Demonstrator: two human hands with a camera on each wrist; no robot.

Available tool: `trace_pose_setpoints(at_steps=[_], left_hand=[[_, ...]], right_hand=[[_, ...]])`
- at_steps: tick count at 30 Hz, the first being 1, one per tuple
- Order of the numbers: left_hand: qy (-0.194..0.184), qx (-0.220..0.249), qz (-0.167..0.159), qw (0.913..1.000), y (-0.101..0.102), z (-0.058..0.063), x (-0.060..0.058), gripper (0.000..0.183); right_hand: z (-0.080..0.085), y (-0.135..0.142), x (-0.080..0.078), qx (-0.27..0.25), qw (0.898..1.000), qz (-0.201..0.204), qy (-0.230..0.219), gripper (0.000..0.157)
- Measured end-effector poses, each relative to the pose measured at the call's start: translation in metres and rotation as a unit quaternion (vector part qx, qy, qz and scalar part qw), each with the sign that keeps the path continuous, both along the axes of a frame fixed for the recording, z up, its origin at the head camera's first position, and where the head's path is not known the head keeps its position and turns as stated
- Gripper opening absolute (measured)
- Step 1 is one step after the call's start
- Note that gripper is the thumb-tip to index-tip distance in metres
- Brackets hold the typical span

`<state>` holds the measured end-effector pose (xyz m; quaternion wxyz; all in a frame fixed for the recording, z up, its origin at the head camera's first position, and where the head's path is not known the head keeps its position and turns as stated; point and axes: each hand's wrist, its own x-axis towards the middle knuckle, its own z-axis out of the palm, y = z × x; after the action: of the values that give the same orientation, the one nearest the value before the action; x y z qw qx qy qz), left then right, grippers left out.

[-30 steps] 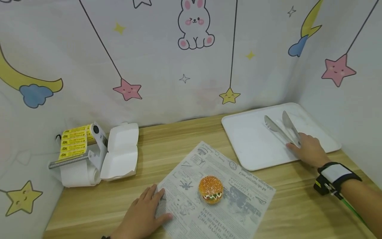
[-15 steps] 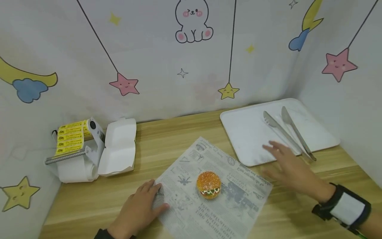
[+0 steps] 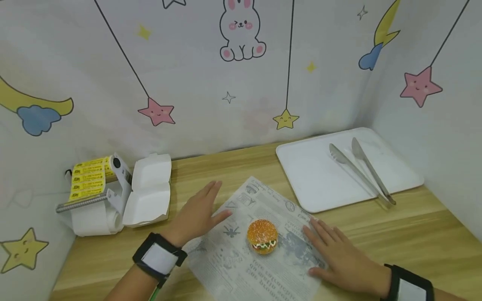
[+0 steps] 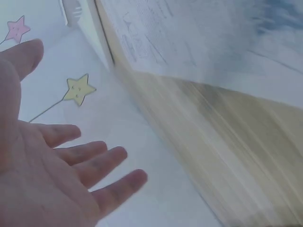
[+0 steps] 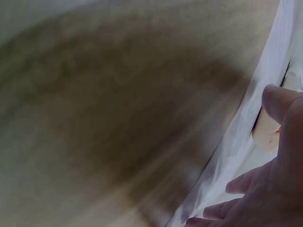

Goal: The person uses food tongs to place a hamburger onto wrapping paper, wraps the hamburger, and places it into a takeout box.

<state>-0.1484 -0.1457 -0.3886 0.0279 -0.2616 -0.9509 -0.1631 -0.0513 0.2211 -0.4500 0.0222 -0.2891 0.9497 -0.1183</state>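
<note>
A small sesame-bun burger (image 3: 262, 236) sits in the middle of a sheet of newsprint-patterned wrapping paper (image 3: 260, 192), which lies cornerwise on the wooden table. My left hand (image 3: 199, 215) is over the paper's left edge, fingers extended and thumb apart. In the left wrist view that palm (image 4: 42, 189) shows nothing in it. On the other side, my right hand (image 3: 339, 255) lies at the paper's right edge with its fingers reaching onto the print. The right wrist view has the right thumb (image 5: 279, 101) overlapping the paper's edge.
Metal tongs (image 3: 363, 173) lie on a white tray (image 3: 308, 175) at the back right, handle end over its front rim. An opened white takeaway box (image 3: 148, 192) stands at the back left. Beside it is a dispenser with a roll of yellow labels (image 3: 88, 177).
My right hand has let go of the tongs, leaving them on the tray, and moved left to the paper. My left hand has moved up and right along the paper's left edge.
</note>
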Motion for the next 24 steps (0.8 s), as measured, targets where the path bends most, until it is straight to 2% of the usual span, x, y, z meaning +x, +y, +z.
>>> trace_pose_setpoints(at_steps=[4, 8, 11, 14, 18, 24], left_hand=[[-0.042, -0.002, -0.031, 0.9986, 0.024, -0.009, -0.025, 0.084], [-0.072, -0.011, -0.056, 0.9958, 0.039, -0.029, -0.047, 0.083], [-0.072, -0.029, -0.055, 0.9954, 0.044, -0.045, -0.064, 0.084], [-0.075, -0.041, -0.043, 0.9954, 0.048, -0.055, -0.076, 0.084], [-0.091, -0.057, -0.035, 0.9936, 0.053, -0.058, -0.087, 0.085], [-0.092, -0.094, -0.031, 0.9908, 0.059, -0.058, -0.092, 0.084]], right_hand=[[-0.003, 0.001, 0.0, 0.014, 1.0, -0.005, -0.023, 0.087], [-0.006, 0.001, 0.0, 0.015, 0.999, -0.001, -0.036, 0.086], [-0.008, -0.002, 0.0, 0.015, 0.999, 0.006, -0.049, 0.088], [-0.011, -0.003, 0.0, 0.012, 0.999, 0.012, -0.049, 0.089], [-0.013, -0.003, 0.001, 0.013, 0.999, 0.01, -0.03, 0.088], [-0.017, 0.002, 0.001, 0.023, 0.999, 0.016, 0.026, 0.086]])
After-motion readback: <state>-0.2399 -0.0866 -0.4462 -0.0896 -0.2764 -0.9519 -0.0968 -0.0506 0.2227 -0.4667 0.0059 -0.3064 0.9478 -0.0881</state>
